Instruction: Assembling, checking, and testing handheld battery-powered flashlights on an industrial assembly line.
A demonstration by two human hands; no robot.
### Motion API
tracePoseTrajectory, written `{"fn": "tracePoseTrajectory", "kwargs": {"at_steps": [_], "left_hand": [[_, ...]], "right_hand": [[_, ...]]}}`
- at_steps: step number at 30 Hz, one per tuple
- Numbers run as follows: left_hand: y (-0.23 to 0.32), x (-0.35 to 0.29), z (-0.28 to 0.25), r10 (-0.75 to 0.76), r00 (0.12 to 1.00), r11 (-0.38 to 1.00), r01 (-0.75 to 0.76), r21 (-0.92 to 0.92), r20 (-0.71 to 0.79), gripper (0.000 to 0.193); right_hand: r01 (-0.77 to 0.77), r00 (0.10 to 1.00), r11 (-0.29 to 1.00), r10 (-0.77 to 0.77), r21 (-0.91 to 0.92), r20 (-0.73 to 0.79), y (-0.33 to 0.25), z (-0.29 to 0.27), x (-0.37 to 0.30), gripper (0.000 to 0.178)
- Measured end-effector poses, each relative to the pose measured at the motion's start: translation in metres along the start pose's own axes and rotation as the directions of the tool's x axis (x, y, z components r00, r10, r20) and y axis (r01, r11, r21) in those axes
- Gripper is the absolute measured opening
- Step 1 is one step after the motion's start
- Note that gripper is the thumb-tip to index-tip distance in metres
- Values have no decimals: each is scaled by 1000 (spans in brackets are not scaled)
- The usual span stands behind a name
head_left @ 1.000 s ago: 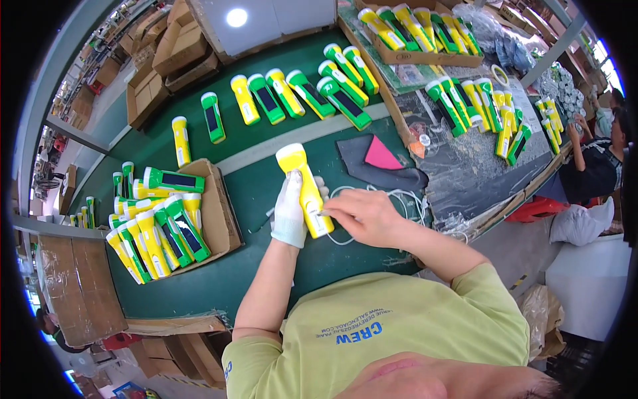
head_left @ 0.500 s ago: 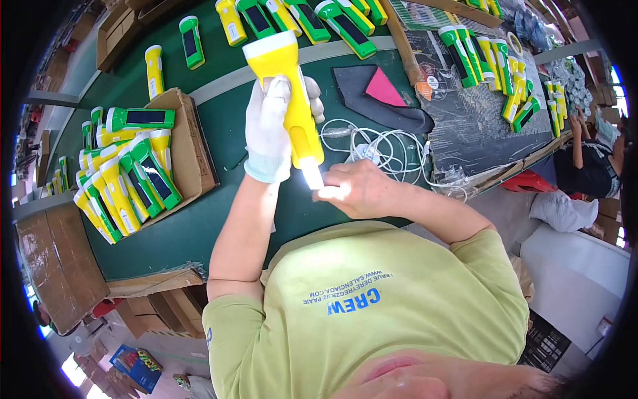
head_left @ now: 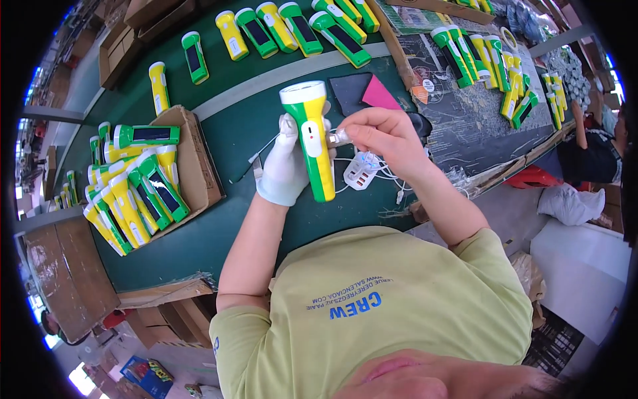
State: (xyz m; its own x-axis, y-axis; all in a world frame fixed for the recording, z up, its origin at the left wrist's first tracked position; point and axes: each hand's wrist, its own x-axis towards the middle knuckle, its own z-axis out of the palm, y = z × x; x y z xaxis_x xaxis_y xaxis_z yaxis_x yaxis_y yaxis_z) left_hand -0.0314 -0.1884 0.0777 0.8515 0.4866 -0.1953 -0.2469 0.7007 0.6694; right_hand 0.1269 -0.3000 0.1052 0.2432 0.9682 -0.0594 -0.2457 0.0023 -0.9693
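A yellow and green flashlight (head_left: 312, 143) with a white head stands tilted in front of me. My left hand (head_left: 284, 163), in a white glove, is closed around it from the left, its fingers partly behind the body. A button strip on the flashlight faces up. My bare right hand (head_left: 385, 136) pinches a small pale cable plug (head_left: 340, 137) with a metal end, close beside the flashlight's right side. Whether the plug touches the flashlight I cannot tell. Below that hand lies a white USB charging block (head_left: 360, 174) with tangled white cables.
A cardboard box (head_left: 207, 166) full of flashlights sits at the left. More flashlights (head_left: 292, 30) line the far side of the green table (head_left: 246, 246). A black and pink cloth (head_left: 352, 93) lies behind my hands. Another person (head_left: 591, 149) is at the far right.
The flashlight has come down and turned, showing its button side; the light at its lower end no longer shows. My right hand has moved up beside it with a plug.
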Motion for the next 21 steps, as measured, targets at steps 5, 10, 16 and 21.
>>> {"fn": "tracePoseTrajectory", "kwargs": {"at_steps": [5,10,16,21], "left_hand": [[-2,-4,10,-52,996,998,54,23,-78,74],[-3,-10,20,98,994,970,-85,229,-46,60],[-9,-21,34,486,872,719,-358,596,-62,55],[-16,-19,9,297,949,877,-225,424,-110,42]], "right_hand": [[127,988,979,-139,-162,-66,-11,10,0,14],[256,951,874,-305,-414,-56,-9,13,-5,13],[534,694,356,-702,-767,157,-14,25,-5,12],[518,752,389,-632,-761,189,-8,10,-12,12]]}}
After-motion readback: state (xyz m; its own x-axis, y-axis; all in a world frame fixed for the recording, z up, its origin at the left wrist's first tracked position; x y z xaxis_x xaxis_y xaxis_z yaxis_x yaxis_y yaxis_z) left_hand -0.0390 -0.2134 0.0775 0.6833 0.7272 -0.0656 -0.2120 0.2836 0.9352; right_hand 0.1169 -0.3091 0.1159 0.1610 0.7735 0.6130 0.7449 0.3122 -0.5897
